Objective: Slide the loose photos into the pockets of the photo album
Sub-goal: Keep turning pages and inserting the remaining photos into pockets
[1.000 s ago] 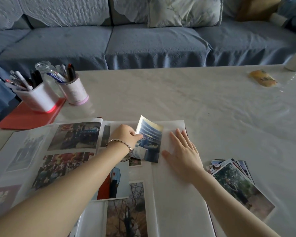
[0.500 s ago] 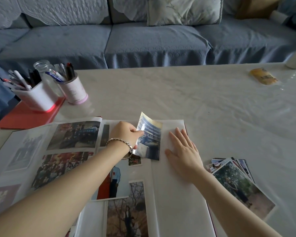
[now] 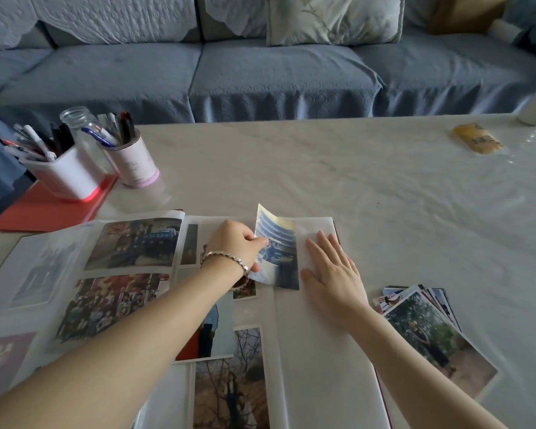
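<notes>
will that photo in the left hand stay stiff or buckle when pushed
Probably floppy: the photo curls up where the left hand pinches its edge. It looks thin and light, so a hard push would likely buckle it. Its glossy face catches the light, so it may slide easily.

— Is it bright here?
— No, it is a bit dim and bluish. Light comes from the far right and makes the table (image 3: 508,181) shine there. The bent photo (image 3: 279,252) shines at its top too.
— Any shadows?
— Only faint, soft ones.
— Is it sharp?
— The middle is. The corners look soft, and the sofa (image 3: 276,75) bends at the sides.
</notes>
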`<move>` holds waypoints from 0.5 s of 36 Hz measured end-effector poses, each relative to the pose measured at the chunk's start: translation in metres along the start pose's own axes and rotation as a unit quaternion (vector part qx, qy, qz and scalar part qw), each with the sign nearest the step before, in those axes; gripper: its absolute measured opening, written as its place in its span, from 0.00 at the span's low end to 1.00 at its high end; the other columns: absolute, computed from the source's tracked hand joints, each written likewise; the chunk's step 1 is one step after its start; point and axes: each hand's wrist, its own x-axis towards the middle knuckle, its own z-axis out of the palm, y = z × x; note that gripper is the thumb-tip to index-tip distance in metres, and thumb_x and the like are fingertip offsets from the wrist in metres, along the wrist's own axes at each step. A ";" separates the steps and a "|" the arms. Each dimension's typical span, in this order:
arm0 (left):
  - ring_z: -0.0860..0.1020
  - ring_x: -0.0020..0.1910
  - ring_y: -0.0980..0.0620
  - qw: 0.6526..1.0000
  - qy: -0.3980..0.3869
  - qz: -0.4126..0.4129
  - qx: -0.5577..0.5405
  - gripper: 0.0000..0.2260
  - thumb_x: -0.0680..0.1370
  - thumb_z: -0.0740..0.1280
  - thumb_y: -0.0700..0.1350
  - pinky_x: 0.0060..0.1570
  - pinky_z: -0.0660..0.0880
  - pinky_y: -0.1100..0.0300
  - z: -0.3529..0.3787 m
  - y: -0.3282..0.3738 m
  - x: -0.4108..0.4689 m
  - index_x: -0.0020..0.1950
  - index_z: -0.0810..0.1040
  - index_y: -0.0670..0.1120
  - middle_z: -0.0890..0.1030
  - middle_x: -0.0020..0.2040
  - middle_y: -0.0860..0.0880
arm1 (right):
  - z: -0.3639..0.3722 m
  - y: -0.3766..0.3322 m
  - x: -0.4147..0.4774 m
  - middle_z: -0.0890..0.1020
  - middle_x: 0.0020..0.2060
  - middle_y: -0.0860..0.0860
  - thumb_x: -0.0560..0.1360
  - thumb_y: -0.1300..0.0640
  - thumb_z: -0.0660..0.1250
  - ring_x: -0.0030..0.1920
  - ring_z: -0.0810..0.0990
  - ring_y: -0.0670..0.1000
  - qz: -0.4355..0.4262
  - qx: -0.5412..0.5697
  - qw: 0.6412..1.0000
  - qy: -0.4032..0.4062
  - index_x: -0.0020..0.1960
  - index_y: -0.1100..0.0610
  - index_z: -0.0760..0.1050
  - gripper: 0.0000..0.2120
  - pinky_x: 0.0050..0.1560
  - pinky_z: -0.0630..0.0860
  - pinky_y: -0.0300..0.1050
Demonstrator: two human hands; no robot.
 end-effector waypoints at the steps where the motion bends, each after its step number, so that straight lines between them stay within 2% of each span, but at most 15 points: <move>1: 0.74 0.17 0.60 0.999 -0.014 -0.013 -0.031 0.13 0.77 0.67 0.47 0.20 0.68 0.68 0.003 0.001 -0.001 0.37 0.75 0.40 0.76 0.24 0.47 | 0.000 0.000 0.000 0.45 0.76 0.45 0.80 0.51 0.55 0.75 0.39 0.44 0.000 0.006 1.000 0.006 0.76 0.47 0.52 0.26 0.73 0.43 0.41; 4: 0.73 0.16 0.58 0.994 -0.058 -0.040 -0.085 0.12 0.77 0.67 0.46 0.20 0.70 0.68 0.014 0.005 -0.006 0.39 0.76 0.39 0.77 0.23 0.48 | 0.002 0.000 0.000 0.50 0.76 0.45 0.80 0.53 0.55 0.75 0.43 0.44 0.000 0.039 0.999 0.032 0.75 0.48 0.55 0.24 0.72 0.44 0.39; 7: 0.73 0.17 0.58 0.994 -0.076 -0.031 -0.071 0.14 0.80 0.63 0.44 0.18 0.68 0.68 0.024 0.011 -0.010 0.36 0.72 0.40 0.76 0.23 0.47 | 0.005 0.001 0.000 0.55 0.76 0.48 0.79 0.57 0.58 0.75 0.47 0.45 -0.004 0.088 0.992 0.090 0.73 0.54 0.62 0.22 0.69 0.45 0.33; 9: 0.77 0.23 0.53 0.996 -0.075 -0.015 -0.035 0.18 0.81 0.58 0.44 0.22 0.68 0.65 0.029 0.013 -0.008 0.31 0.66 0.42 0.75 0.26 0.45 | 0.005 0.001 -0.003 0.57 0.75 0.49 0.79 0.61 0.57 0.75 0.50 0.45 0.010 0.150 0.981 0.121 0.71 0.55 0.65 0.20 0.66 0.45 0.29; 10: 0.78 0.30 0.49 0.997 -0.076 -0.008 -0.015 0.19 0.82 0.57 0.44 0.26 0.69 0.62 0.030 0.014 -0.007 0.30 0.64 0.43 0.75 0.28 0.45 | 0.004 0.001 -0.005 0.58 0.74 0.49 0.79 0.62 0.57 0.74 0.52 0.46 0.022 0.182 0.975 0.129 0.71 0.55 0.66 0.20 0.65 0.46 0.29; 12: 0.80 0.40 0.43 0.996 -0.085 -0.006 -0.004 0.17 0.81 0.57 0.41 0.37 0.75 0.56 0.032 0.015 -0.006 0.32 0.68 0.42 0.79 0.35 0.42 | 0.002 0.002 -0.008 0.60 0.73 0.49 0.79 0.63 0.56 0.73 0.56 0.47 0.047 0.227 0.963 0.137 0.70 0.56 0.66 0.20 0.65 0.50 0.30; 14: 0.82 0.42 0.41 0.998 -0.070 0.000 -0.001 0.11 0.80 0.60 0.38 0.45 0.79 0.52 0.033 0.016 -0.006 0.38 0.74 0.42 0.82 0.43 0.40 | 0.002 0.003 -0.009 0.64 0.72 0.51 0.80 0.63 0.55 0.72 0.61 0.48 0.072 0.251 0.954 0.146 0.71 0.57 0.66 0.20 0.64 0.54 0.30; 16: 0.82 0.41 0.41 0.999 -0.048 0.002 -0.013 0.06 0.79 0.62 0.38 0.44 0.80 0.50 0.034 0.017 -0.006 0.43 0.75 0.44 0.81 0.45 0.43 | 0.002 0.004 -0.009 0.69 0.69 0.52 0.80 0.62 0.55 0.68 0.66 0.49 0.092 0.271 0.945 0.156 0.70 0.58 0.66 0.19 0.63 0.59 0.34; 18: 0.82 0.41 0.40 0.999 -0.042 0.003 -0.028 0.08 0.78 0.63 0.38 0.43 0.80 0.49 0.036 0.018 -0.006 0.40 0.74 0.45 0.77 0.44 0.45 | 0.002 0.004 -0.008 0.73 0.66 0.52 0.81 0.60 0.55 0.65 0.70 0.49 0.107 0.287 0.939 0.159 0.70 0.57 0.67 0.18 0.63 0.65 0.38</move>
